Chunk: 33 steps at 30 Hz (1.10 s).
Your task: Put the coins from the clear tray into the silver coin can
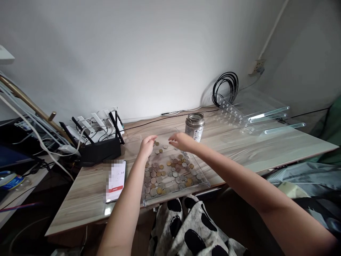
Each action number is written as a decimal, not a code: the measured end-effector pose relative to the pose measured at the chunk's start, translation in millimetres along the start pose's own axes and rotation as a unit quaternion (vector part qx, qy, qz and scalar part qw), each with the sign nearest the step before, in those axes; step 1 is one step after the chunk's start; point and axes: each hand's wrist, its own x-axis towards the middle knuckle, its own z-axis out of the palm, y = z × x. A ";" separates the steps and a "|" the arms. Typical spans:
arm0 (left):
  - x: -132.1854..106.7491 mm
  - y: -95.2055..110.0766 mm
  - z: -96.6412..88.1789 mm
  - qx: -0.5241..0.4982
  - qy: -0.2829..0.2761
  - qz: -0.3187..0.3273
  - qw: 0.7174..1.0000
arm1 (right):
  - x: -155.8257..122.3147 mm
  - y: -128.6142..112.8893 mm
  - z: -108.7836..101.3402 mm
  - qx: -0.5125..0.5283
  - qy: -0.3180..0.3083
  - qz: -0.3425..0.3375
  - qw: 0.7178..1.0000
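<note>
Roughly sixty coins [170, 170], one tray [174, 195], one jar [194, 126], left hand [147, 144], right hand [181, 140]

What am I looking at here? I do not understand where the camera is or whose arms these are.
There is no machine: a person wears one camera on the head, so you look forward and down along their own bare arms. The left hand and the right hand are above the far part of a clear tray on a wooden table. Many coins lie in the tray. Behind it stands a metal can; a phone lies to the left. The right hand's fingers are spread; the left is curled, and I cannot tell whether it holds a coin.
</note>
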 end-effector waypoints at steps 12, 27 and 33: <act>-3.6 -21.5 2.9 0.284 -0.098 -0.062 0.952 | 22.6 -26.2 70.5 -0.029 -0.212 -0.038 0.976; -99.4 0.1 -27.9 0.353 -0.303 0.053 0.883 | -74.4 -44.3 31.7 0.062 -0.187 -0.197 0.960; -96.2 -6.4 -19.9 0.297 -0.265 -0.022 0.917 | -61.7 -64.7 45.8 0.004 -0.163 -0.058 0.985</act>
